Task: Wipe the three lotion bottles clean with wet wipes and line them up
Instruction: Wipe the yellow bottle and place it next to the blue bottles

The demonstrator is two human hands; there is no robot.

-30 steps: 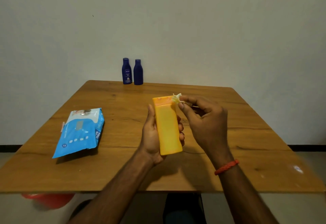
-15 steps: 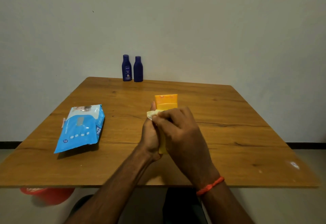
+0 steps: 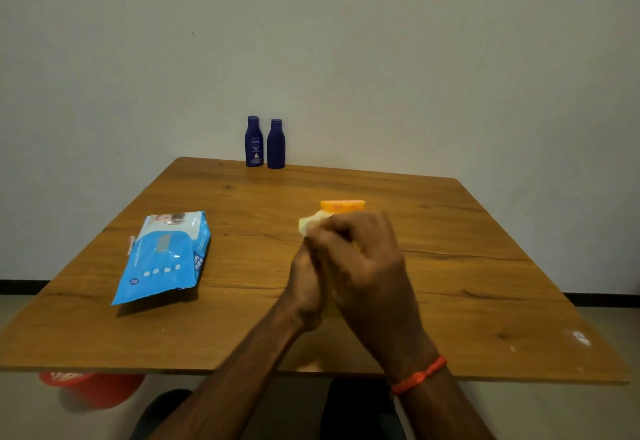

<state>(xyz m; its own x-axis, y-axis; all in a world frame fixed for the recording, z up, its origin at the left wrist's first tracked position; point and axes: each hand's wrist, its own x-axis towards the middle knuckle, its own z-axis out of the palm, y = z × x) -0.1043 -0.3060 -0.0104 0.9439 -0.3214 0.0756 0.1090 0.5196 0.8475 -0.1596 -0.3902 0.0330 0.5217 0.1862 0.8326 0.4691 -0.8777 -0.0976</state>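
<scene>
An orange lotion bottle (image 3: 343, 205) is held above the middle of the wooden table (image 3: 450, 266); only its top end shows past my hands. My left hand (image 3: 306, 284) grips the bottle from the left side. My right hand (image 3: 363, 259) covers the bottle's front and holds a crumpled wet wipe (image 3: 308, 223) against it; the wipe peeks out at the upper left of my fingers. Two dark blue lotion bottles (image 3: 254, 141) (image 3: 276, 144) stand upright side by side at the table's far edge by the wall.
A blue pack of wet wipes (image 3: 162, 256) lies on the left part of the table. A red bucket (image 3: 90, 389) sits on the floor under the table's near left edge. A plain wall stands right behind the table.
My right hand moved from the bottle's top corner down over its front, now pressing the wipe on it. The bottle is mostly hidden behind both hands.
</scene>
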